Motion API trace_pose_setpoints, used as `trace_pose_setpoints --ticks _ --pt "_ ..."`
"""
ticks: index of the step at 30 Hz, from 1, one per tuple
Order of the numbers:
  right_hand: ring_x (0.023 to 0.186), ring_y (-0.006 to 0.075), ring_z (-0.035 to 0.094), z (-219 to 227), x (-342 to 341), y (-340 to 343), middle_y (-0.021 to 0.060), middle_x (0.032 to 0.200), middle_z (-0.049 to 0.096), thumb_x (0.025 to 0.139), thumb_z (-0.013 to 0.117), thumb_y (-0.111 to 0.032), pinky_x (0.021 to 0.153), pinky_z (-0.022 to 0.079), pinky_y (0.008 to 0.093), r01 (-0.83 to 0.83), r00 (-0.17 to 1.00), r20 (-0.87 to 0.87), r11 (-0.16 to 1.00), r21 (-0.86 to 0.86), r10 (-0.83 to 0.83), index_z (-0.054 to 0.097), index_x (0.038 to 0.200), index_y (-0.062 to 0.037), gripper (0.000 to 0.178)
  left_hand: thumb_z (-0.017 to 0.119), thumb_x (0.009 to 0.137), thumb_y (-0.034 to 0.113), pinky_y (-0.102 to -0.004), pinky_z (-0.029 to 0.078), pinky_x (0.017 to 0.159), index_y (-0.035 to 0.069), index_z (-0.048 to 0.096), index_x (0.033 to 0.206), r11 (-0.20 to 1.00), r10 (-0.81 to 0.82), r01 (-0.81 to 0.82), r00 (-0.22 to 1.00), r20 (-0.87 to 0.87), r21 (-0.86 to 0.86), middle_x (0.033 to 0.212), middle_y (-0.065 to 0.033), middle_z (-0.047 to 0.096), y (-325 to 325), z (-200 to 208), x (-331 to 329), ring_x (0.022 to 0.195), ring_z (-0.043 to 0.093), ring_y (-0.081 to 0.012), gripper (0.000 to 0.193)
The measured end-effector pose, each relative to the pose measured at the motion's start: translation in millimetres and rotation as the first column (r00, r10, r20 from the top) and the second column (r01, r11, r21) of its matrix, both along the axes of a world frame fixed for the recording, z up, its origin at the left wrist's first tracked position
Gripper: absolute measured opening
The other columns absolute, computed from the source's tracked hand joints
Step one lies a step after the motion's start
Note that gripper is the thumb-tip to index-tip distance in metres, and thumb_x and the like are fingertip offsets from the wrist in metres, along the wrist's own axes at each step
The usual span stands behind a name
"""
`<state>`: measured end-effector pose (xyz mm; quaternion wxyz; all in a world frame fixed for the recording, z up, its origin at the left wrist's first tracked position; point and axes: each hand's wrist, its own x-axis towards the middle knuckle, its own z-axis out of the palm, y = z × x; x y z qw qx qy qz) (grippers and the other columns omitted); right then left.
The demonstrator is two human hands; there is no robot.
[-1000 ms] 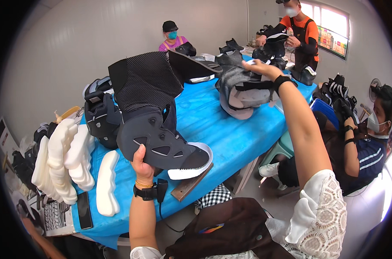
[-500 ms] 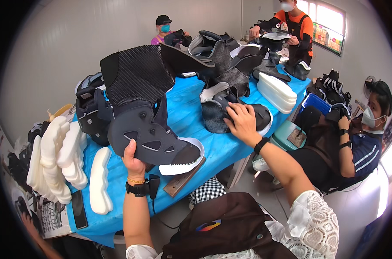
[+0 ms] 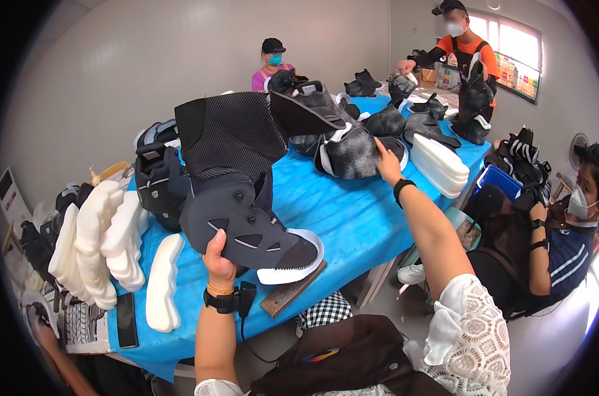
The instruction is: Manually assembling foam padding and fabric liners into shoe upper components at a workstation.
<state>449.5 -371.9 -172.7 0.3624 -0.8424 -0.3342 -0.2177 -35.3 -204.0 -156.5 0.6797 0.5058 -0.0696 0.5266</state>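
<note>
1. Left forearm (image 3: 216, 350) comes in from lower edge, nearly vertical.
2. Left wrist (image 3: 222, 280) about in line with forearm, little visible bend.
3. Left hand (image 3: 221, 261) raised in a supporting grip; left thumb (image 3: 216, 241) upright on the near side, remaining fingers mostly hidden behind.
4. Right forearm (image 3: 438, 239) slants up and leftward from lower right, arm reaching well forward.
5. Right wrist (image 3: 411, 201) roughly straight, farther from the body than the left.
6. Right hand (image 3: 390, 169) at full reach, right index finger (image 3: 380, 148) extended and touching; other fingers hard to make out.
7. Hands well apart.
</note>
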Motion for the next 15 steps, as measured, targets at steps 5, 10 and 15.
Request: trace_pose_setpoints --ticks 5,10,15 --pt "0.109 0.0223 0.058 -9.4 38.8 -51.8 0.0112 0.116 0.063 0.086 0.051 -0.01 0.094 0.043 0.0333 0.166 0.954 -0.298 0.796 0.582 0.019 0.057 0.125 -0.0032 0.04 0.049 0.089 0.017 -0.0389 0.047 0.097 -0.004 0.049 0.128 0.999 -0.051 0.052 0.998 -0.02 0.006 0.123 -0.0149 0.058 -0.8 5.6 9.0 0.11 0.06 -0.0277 0.044" --pt "0.109 0.024 0.058 101.0 -65.2 -57.7 0.01 0.113 0.065 0.09 0.053 -0.019 0.095 0.041 0.0346 -0.123 0.983 0.183 0.823 0.554 0.024 0.063 0.113 -0.0059 0.028 0.061 0.084 0.011 -0.0331 0.048 0.089 -0.005 0.057 0.118 0.956 0.033 0.025 0.98 -0.195 0.292 0.112 -0.0116 0.063 -15.9 15.8 0.9 0.101 0.061 -0.0223 0.038" --pt "0.107 0.0203 0.059 233.0 -224.3 -58.8 0.0098 0.11 0.067 0.093 0.053 -0.024 0.095 0.041 0.0309 -0.753 0.657 0.319 0.582 0.306 0.682 0.069 0.1 -0.0006 0.029 0.066 0.084 0.009 -0.0316 0.049 0.079 -0.001 0.064 0.109 0.671 0.405 -0.2 0.905 -0.128 0.714 0.098 -0.0102 0.067 -26.2 34.7 1.0 0.087 0.063 -0.023 0.027"
